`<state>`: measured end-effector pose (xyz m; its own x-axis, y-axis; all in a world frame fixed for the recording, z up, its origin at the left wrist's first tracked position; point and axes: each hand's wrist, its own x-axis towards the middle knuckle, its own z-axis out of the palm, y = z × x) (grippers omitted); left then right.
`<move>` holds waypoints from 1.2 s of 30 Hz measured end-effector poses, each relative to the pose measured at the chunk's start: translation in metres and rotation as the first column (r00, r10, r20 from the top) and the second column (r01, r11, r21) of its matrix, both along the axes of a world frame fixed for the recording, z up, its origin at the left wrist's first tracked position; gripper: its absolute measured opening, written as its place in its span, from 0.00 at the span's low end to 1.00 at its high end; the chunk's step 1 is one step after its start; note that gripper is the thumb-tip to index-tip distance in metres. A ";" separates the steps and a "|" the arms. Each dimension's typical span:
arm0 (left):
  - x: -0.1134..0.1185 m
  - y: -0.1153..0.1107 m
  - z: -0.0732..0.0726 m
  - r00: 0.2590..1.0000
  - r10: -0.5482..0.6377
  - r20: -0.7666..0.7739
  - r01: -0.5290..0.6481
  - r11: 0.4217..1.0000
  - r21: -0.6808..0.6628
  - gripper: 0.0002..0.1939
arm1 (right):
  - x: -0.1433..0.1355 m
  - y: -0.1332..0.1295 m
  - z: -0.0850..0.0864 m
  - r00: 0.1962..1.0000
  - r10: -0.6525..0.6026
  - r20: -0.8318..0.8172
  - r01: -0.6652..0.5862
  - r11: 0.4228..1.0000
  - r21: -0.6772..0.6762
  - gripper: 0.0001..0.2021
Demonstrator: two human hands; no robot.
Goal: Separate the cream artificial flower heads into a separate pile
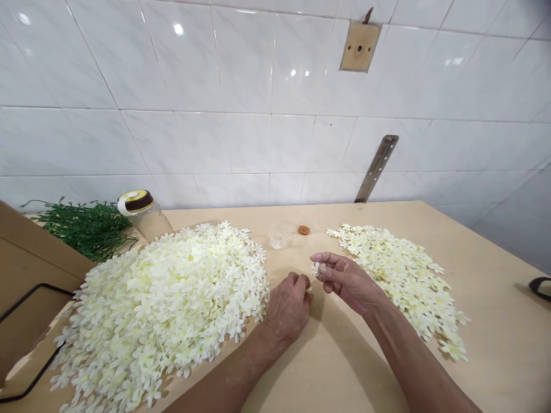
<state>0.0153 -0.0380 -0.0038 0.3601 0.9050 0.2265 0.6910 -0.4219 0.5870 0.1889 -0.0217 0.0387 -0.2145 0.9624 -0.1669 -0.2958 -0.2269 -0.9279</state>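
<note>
Matt wooden table [344,355], glossy white tiled wall [241,86], soft cloth-like cream flower petals [163,304], dull metal strip [376,168].

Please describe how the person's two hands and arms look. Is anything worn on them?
Both forearms are bare as far as the picture shows: no sleeves, no gloves. The left hand and the right hand show no ring, watch or bracelet. The fingernails look short and unpainted.

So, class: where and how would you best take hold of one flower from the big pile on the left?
Pinch a single petal edge at the big pile's near rim, by the left hand, coming from above with fingertips. The flowers look flat, thin and overlapped, so a rim one probably lifts free alone. The right hand already pinches one small flower this way.
</note>
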 end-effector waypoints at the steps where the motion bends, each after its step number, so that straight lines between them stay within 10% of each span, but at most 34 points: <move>1: 0.000 0.001 0.000 0.998 0.004 0.056 -0.003 1.000 -0.018 0.09 | 0.000 -0.001 0.001 1.000 0.005 0.013 -0.005 1.000 -0.002 0.19; 16: 0.002 0.013 0.005 0.718 0.292 0.632 0.082 0.866 -0.494 0.11 | 0.003 0.003 0.005 0.965 -0.171 0.201 0.143 0.979 0.147 0.17; 36: 0.004 0.006 0.003 0.665 0.218 0.714 0.160 0.892 -0.422 0.14 | -0.013 0.010 0.013 0.925 -0.179 0.334 0.130 0.978 0.164 0.19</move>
